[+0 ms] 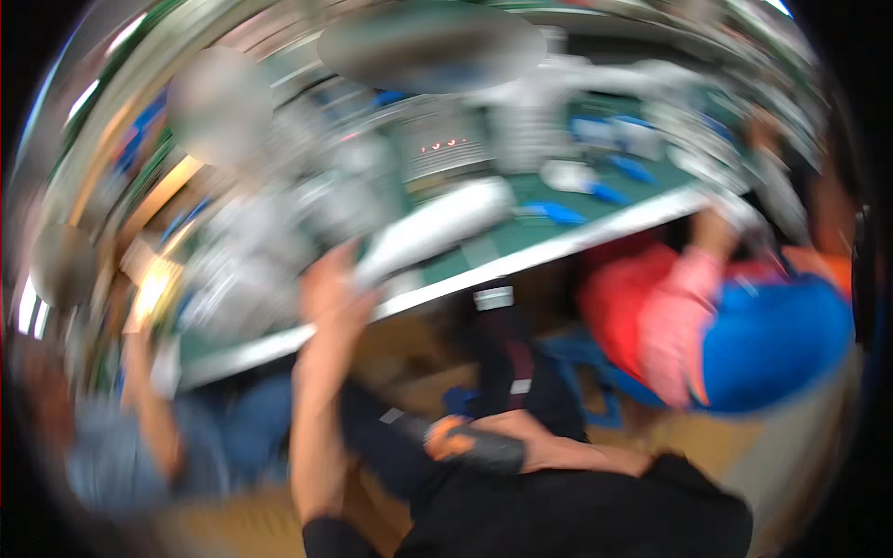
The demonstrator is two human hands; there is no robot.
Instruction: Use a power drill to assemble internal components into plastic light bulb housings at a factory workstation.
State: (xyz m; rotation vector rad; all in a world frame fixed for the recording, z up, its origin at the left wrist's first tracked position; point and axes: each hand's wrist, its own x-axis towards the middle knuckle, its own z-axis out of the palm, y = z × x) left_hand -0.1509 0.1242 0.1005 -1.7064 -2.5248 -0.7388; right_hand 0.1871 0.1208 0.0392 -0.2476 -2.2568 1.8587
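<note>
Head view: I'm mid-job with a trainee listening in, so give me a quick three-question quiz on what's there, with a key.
1. Which of the wearer's hands is at the near edge of the green tabletop?
2. True or false: the long white bundle stands upright on its end.
3. Fill in: the co-worker's sleeve at the right is ____.

Key:
1. The left hand.
2. False; it lies on its side.
3. Pink.
</note>
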